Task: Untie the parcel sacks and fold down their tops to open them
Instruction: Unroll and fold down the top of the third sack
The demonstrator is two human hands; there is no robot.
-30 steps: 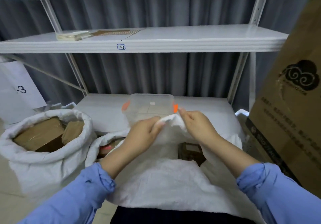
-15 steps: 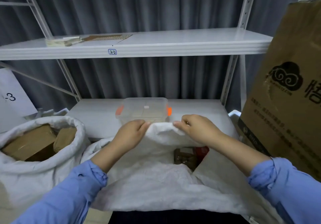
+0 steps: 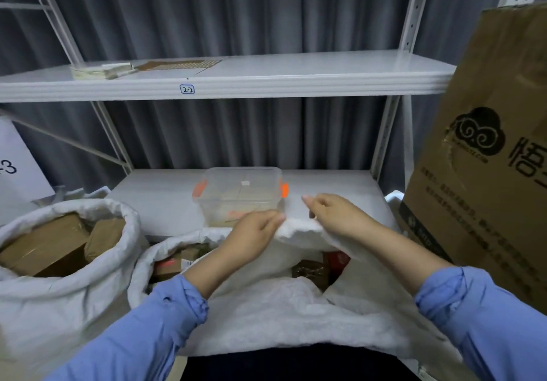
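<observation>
At the far rim of the sack nearest the person, both hands grip the white cloth. The left hand pinches the edge between thumb and fingertips. The right hand has its fingers curled over the rim just to the right. Both grips sit close together near the middle of the rim, lifted above the mouth.

This sack stands right in front of the person, between the middle sack on the left and the box on the right. Its mouth is open and no tie shows. Dark and red parcels show in the gap under the raised rim, and the near wall lies slack and crumpled toward the person.

The likeliest slip is an uneven fold. With both hands so near each other, the rim's left and right ends hang loose and may not turn down with the middle. The thin pinch of the left hand could also let go if the cloth drags.

Just beyond the hands the tub stands at the near edge of the shelf. A rim rolled outward and far could nudge it back or catch on the shelf edge.

A fold turned inward instead would cover the parcels. The slack near wall may also sag back over the mouth.

Further left, the left sack is already rolled down and is well apart.
</observation>
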